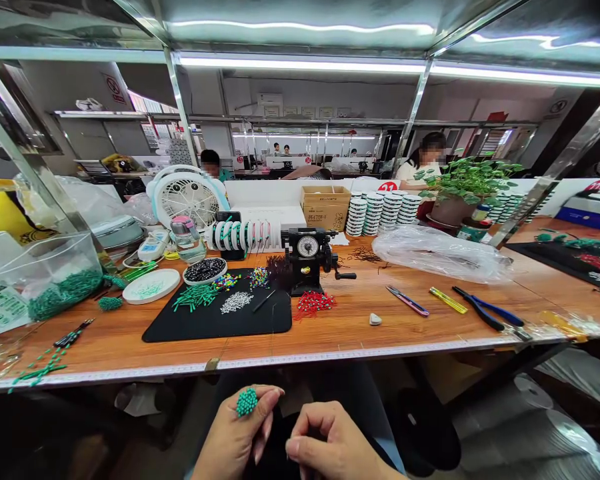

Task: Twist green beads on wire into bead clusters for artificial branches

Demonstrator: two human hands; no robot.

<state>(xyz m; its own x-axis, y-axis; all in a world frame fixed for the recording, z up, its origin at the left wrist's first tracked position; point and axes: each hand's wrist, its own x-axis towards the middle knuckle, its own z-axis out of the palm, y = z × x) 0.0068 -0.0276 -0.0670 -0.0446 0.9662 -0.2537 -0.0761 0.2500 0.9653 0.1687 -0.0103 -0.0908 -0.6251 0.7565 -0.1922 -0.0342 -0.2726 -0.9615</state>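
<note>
My left hand (237,437) is low in front of the table edge, fingers pinched around a small green bead cluster (247,401). My right hand (330,447) sits just to its right, fingers curled in with thumb and forefinger pressed together; whether it grips a thin wire I cannot tell. Both hands hover over my lap, below the wooden table (360,327). On the table ahead lies a black mat (220,320) with piles of green, white and mixed-colour beads, and red beads (314,302) lie beside it.
A black hand-crank counter device (310,257) stands behind the mat. Scissors (407,301), a yellow tool (447,300) and blue-handled pliers (487,312) lie to the right. A white fan (187,197), cardboard box (325,207), potted plant (463,187) and plastic bags crowd the back. Other people work beyond.
</note>
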